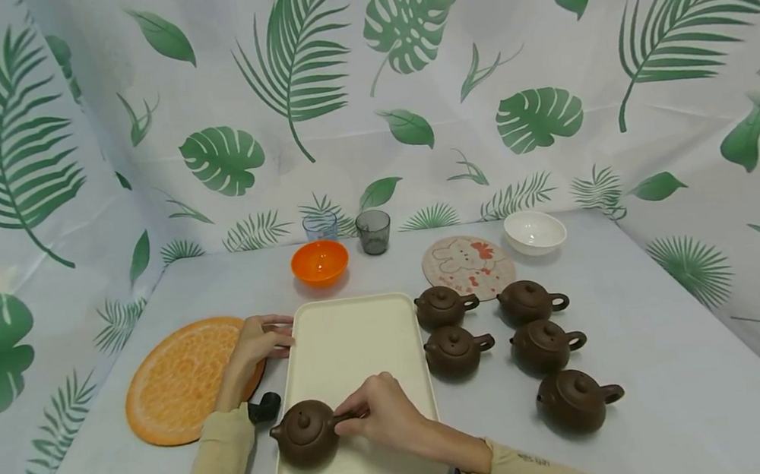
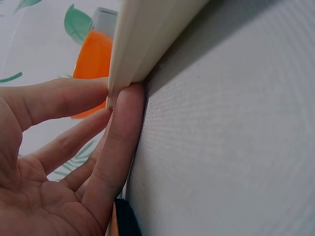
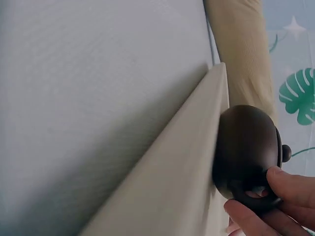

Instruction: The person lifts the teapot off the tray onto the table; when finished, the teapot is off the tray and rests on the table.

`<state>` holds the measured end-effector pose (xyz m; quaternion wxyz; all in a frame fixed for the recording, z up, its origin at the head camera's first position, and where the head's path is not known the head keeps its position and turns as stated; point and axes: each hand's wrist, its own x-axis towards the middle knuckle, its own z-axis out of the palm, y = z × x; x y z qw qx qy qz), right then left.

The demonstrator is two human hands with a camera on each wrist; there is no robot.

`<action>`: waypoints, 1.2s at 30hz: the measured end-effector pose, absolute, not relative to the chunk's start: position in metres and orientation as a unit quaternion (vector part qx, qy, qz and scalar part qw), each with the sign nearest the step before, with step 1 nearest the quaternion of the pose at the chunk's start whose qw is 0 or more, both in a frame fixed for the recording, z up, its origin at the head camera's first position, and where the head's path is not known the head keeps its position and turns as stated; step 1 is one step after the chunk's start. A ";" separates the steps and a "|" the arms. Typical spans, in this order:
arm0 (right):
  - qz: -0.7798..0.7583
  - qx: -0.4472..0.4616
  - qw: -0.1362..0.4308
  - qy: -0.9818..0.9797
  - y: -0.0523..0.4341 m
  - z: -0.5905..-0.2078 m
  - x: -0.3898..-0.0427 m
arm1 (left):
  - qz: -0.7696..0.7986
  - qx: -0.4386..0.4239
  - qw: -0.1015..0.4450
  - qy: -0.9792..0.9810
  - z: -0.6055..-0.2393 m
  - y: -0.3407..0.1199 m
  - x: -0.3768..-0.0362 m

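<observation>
A brown teapot [image 1: 306, 435] sits at the front left corner of the cream tray [image 1: 355, 338], its spout pointing left. My right hand [image 1: 389, 415] pinches the teapot's handle between thumb and fingers, which the right wrist view also shows on the dark handle [image 3: 256, 202]. At the tray's left side, toward the back, my left hand [image 1: 261, 346] holds the rim. In the left wrist view the thumb and fingers meet at the tray edge [image 2: 140, 49], one finger reaching along its underside.
Several more brown teapots [image 1: 456, 352] stand in two columns right of the tray. An orange-slice mat [image 1: 181, 386] lies under the left forearm. Behind are an orange bowl [image 1: 320, 264], grey glass [image 1: 374, 232], blue glass [image 1: 320, 226], rabbit mat [image 1: 468, 266] and white bowl [image 1: 535, 233].
</observation>
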<state>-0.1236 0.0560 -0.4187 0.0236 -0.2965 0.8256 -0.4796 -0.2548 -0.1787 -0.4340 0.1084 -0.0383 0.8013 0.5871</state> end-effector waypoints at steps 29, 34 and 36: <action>-0.469 -0.197 0.071 0.858 0.242 -0.390 -0.110 | 0.586 -0.048 0.110 0.802 -0.434 -0.181 -0.256; -0.455 -0.194 0.076 0.866 0.248 -0.390 -0.110 | 0.582 -0.049 0.110 0.804 -0.435 -0.180 -0.257; -0.452 -0.192 0.079 0.867 0.249 -0.390 -0.110 | 0.583 -0.049 0.108 0.804 -0.435 -0.179 -0.257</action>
